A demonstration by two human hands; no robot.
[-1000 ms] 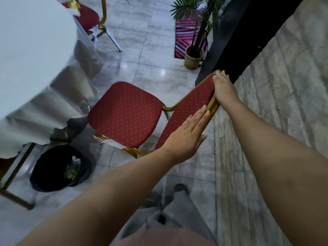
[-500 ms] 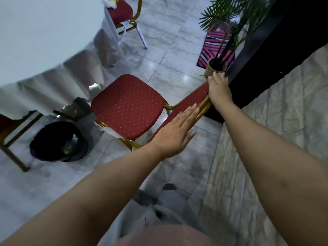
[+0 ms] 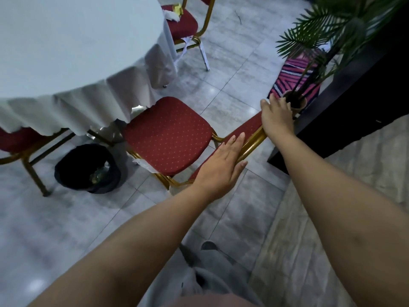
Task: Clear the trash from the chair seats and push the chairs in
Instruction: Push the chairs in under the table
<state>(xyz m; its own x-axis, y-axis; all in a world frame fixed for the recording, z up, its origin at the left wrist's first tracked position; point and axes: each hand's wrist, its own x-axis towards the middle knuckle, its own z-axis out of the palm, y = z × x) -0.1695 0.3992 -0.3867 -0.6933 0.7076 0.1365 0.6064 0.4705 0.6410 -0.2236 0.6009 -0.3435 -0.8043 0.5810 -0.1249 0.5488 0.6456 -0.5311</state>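
Observation:
A red dotted chair with a gold frame point(image 3: 168, 135) stands with its seat front just under the edge of the white tablecloth point(image 3: 66, 58). My left hand point(image 3: 221, 167) lies flat with straight fingers against the chair's backrest near its lower end. My right hand point(image 3: 276, 114) grips the backrest's top corner, fingers curled over it. The seat is bare; a scrap of white paper point(image 3: 143, 163) sticks out under its left edge. A second red chair point(image 3: 183, 23) at the far side of the table carries white and yellow trash point(image 3: 174, 12).
A black bin point(image 3: 88, 168) with trash inside stands on the floor left of the chair. Part of a third red chair point(image 3: 17, 142) shows at the left under the cloth. A potted palm point(image 3: 296, 103), a pink striped rug point(image 3: 296, 78) and a dark counter point(image 3: 354, 96) lie to the right.
The chair has slid toward the table under both hands, and its seat front now reaches the tablecloth edge. Both hands keep their places on the backrest.

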